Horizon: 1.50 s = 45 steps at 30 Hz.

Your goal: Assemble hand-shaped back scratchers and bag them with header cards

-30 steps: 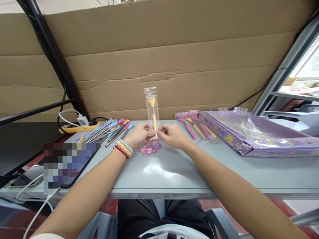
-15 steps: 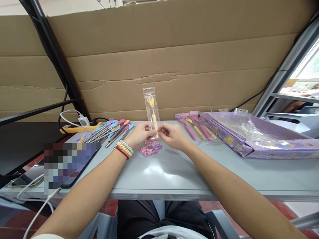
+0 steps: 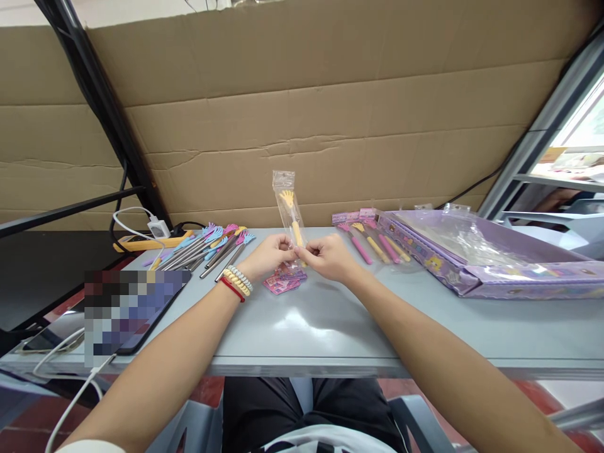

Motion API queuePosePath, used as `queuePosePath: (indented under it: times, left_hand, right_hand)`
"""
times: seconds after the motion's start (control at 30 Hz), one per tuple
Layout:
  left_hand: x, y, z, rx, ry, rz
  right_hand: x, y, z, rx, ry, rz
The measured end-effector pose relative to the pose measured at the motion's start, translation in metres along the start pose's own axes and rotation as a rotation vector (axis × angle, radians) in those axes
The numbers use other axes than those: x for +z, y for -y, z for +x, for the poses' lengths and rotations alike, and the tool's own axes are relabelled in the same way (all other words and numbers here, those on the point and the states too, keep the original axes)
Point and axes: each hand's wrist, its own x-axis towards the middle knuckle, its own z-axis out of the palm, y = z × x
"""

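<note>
A yellow hand-shaped back scratcher (image 3: 296,228) stands inside a clear plastic bag (image 3: 284,180), its fingered head at the top and its yellow handle lower down. My left hand (image 3: 271,255) pinches the bag's lower end from the left. From the right, my right hand (image 3: 325,255) grips the same end, its thumb near the left fingertips. Part of the bag's bottom is hidden by the fingers. Just below, several small pink and purple printed cards (image 3: 283,283) lie in a loose pile on the grey table (image 3: 302,340).
Unbagged back scratchers (image 3: 207,245) with metal rods are heaped at left, beside a tablet (image 3: 155,308) and a white charger (image 3: 159,228). Several bagged scratchers (image 3: 377,242) with cards lie at right, next to a purple box (image 3: 472,277) holding clear bags. A cardboard wall (image 3: 330,126) stands behind.
The bagged back scratcher has dropped slightly and its lower end has tilted to the right. My right hand has shifted a little left, its thumb now meeting the left fingertips.
</note>
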Motion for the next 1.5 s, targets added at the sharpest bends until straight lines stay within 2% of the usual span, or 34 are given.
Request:
queuePosePath:
  times: [0.17,0.47,0.73,0.9,1.03,1.2,1.37,1.5]
  left_hand:
    - [0.002,-0.001,-0.002,-0.057,0.059,-0.046]
    - [0.004,-0.002,-0.003,-0.016,0.089,-0.139]
    - [0.006,-0.003,-0.003,0.020,0.052,-0.086]
    - [0.006,-0.005,-0.004,0.032,0.016,-0.011]
    - [0.008,-0.007,-0.007,0.020,0.018,0.010]
    - [0.008,-0.005,-0.007,0.044,0.029,0.004]
    - [0.004,0.001,-0.002,0.054,0.008,0.047]
    - [0.000,0.005,0.001,0.032,-0.017,0.171]
  right_hand:
    - [-0.002,0.001,0.000,0.001,0.025,-0.034]
    - [0.000,-0.004,0.000,0.012,0.024,-0.026]
    - [-0.001,-0.001,-0.001,0.046,-0.019,-0.240]
    - [-0.001,0.000,-0.002,0.045,0.041,-0.294]
    - [0.000,-0.002,-0.003,-0.004,0.085,-0.275]
    - [-0.001,-0.001,-0.002,-0.031,0.157,-0.141]
    - [-0.005,-0.015,0.004,0.084,0.035,-0.182]
    - [-0.023,-0.039,0.008,0.202,-0.052,-0.308]
